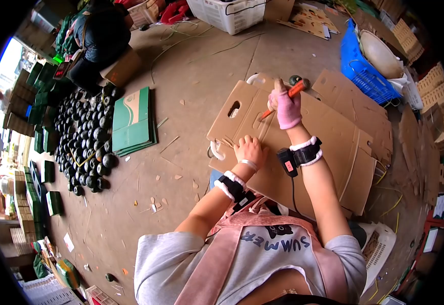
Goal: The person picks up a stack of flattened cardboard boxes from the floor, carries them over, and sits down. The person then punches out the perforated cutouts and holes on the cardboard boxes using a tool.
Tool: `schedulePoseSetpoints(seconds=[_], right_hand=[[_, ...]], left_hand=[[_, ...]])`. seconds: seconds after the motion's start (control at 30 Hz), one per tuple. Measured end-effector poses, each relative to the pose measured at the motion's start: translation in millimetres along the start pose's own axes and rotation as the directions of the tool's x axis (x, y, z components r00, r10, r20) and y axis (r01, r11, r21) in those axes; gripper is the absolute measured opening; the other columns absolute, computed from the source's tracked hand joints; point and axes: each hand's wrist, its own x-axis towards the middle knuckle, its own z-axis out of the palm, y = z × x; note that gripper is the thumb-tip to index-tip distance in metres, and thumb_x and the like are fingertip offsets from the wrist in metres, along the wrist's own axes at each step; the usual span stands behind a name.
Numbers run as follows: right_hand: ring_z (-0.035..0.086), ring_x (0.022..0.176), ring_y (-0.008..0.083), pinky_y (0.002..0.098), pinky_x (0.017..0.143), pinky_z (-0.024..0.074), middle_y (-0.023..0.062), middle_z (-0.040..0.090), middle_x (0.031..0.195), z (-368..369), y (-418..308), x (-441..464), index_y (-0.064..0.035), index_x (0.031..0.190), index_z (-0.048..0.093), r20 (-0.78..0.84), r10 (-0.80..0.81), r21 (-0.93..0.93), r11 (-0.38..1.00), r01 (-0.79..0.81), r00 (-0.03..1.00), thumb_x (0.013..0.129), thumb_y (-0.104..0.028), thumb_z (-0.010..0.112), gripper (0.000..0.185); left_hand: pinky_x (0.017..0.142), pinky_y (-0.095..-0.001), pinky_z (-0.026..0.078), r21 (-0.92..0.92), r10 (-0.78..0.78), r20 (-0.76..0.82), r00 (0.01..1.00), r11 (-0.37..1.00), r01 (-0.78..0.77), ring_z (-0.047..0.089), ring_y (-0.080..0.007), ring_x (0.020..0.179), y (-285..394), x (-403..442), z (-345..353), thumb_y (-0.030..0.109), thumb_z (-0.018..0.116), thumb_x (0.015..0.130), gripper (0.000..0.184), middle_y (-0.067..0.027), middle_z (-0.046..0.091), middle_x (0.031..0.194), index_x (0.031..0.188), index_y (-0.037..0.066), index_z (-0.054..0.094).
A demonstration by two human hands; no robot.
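We see the left hand (250,151) lying palm down near the lower left edge of a cardboard sheet (334,145), its fingers slightly bent and a little apart on the surface. The right hand (286,108), in a pink glove, is closed around an orange-handled tool (297,89), whose tip points down and left, near the sheet's slot (234,109); we cannot tell whether the tip touches. The sheet fills the centre right of the frame. Beyond its left edge, we note a wide stretch of floor (189,122), strewn with scraps, reaching to the green cartons (132,122) and dark round produce (87,137) at left. Along the upper right edge, room is tighter: a second cardboard piece (351,96) lies just beside it, with a blue crate (362,71) past that.
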Motion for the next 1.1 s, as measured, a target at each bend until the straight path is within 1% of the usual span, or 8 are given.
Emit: schedulePoseSetpoints(seconds=[0.23, 0.4, 0.53, 0.67, 0.77, 0.8, 0.9, 1.1], right_hand=[[0.036, 0.036, 0.0052, 0.0215, 0.035, 0.0268, -0.0043, 0.038, 0.042, 4, 30, 2, -0.0101, 0.05, 0.042, -0.032, -0.057, -0.24, 0.97, 0.048, 0.998, 0.085, -0.032, 0.053, 0.043], [0.034, 0.031, 0.0065, 0.0225, 0.033, 0.0258, -0.0044, 0.036, 0.041, 10, -8, 21, -0.0135, 0.049, 0.035, -0.043, 0.115, -0.017, 0.993, -0.116, 0.992, 0.084, -0.03, 0.055, 0.044], [0.016, 0.033, 0.0087, 0.0237, 0.035, 0.0194, -0.0061, 0.017, 0.04, 47, -152, 28, -0.0165, 0.049, 0.024, 0.156, -0.377, 0.12, 0.925, 0.361, 0.913, 0.091, -0.032, 0.037, 0.046], [0.025, 0.035, 0.0093, 0.0245, 0.035, 0.0232, -0.0028, 0.028, 0.042, 52, -147, 26, -0.0148, 0.055, 0.034, 0.082, -0.461, 0.046, 0.887, 0.459, 0.883, 0.089, -0.037, 0.041, 0.041], [0.033, 0.034, 0.0077, 0.0229, 0.035, 0.0261, -0.0041, 0.031, 0.041, -12, 68, -4, -0.0127, 0.061, 0.037, -0.147, 0.006, -0.277, 0.96, -0.048, 0.989, 0.086, -0.033, 0.049, 0.034], [0.032, 0.034, 0.0076, 0.0224, 0.034, 0.0251, -0.0045, 0.032, 0.041, -13, 73, -11, -0.013, 0.055, 0.036, -0.062, -0.139, -0.252, 0.96, 0.12, 0.988, 0.087, -0.028, 0.05, 0.037], [0.036, 0.035, 0.0077, 0.0246, 0.034, 0.0283, -0.0029, 0.036, 0.041, 1, 16, 0, -0.0133, 0.051, 0.038, -0.122, 0.065, -0.025, 0.997, -0.069, 0.99, 0.085, -0.029, 0.052, 0.04], [0.015, 0.036, 0.0094, 0.0254, 0.036, 0.0184, -0.0061, 0.014, 0.043, 24, -163, 27, -0.0161, 0.051, 0.023, 0.258, -0.503, 0.276, 0.856, 0.436, 0.825, 0.09, -0.032, 0.039, 0.045]], left_hand=[[0.074, -0.0361, 0.033, -0.05, 0.033, -0.124, 0.992, 0.998, -0.04, 0.044, -0.0246, 0.089, -5, -12, 4, 0.041, 0.058, 0.073, 0.036, -0.0083, 0.048, 0.088, 0.083, 0.007, 0.054], [0.076, -0.037, 0.034, -0.072, 0.041, -0.152, 0.987, 0.996, -0.053, 0.045, -0.0262, 0.09, -7, -12, 3, 0.046, 0.057, 0.072, 0.041, -0.0097, 0.048, 0.088, 0.08, 0.006, 0.055], [0.076, -0.0375, 0.033, -0.096, 0.03, -0.147, 0.989, 0.994, -0.045, 0.043, -0.0268, 0.09, -8, -13, 9, 0.047, 0.055, 0.074, 0.041, -0.0095, 0.048, 0.088, 0.079, 0.006, 0.055], [0.076, -0.038, 0.033, -0.098, 0.026, -0.115, 0.993, 0.995, -0.038, 0.043, -0.0265, 0.09, -7, -14, 4, 0.047, 0.055, 0.074, 0.041, -0.0092, 0.047, 0.088, 0.081, 0.006, 0.054], [0.077, -0.0386, 0.033, -0.084, 0.026, -0.109, 0.994, 0.996, -0.035, 0.043, -0.0268, 0.09, -8, -12, 12, 0.047, 0.054, 0.074, 0.041, -0.0093, 0.047, 0.089, 0.081, 0.007, 0.054], [0.077, -0.0387, 0.033, -0.084, 0.016, -0.157, 0.987, 0.996, -0.029, 0.043, -0.0268, 0.09, -5, -5, 11, 0.047, 0.054, 0.074, 0.04, -0.0093, 0.047, 0.089, 0.081, 0.007, 0.054], [0.078, -0.0394, 0.032, -0.083, 0.023, -0.124, 0.992, 0.996, -0.034, 0.043, -0.0273, 0.091, -9, -13, 11, 0.046, 0.054, 0.074, 0.04, -0.0096, 0.048, 0.09, 0.082, 0.007, 0.055], [0.077, -0.0381, 0.032, -0.118, 0.035, -0.12, 0.992, 0.992, -0.049, 0.042, -0.0264, 0.091, -11, -14, 5, 0.046, 0.055, 0.074, 0.04, -0.0094, 0.047, 0.09, 0.082, 0.006, 0.054]])
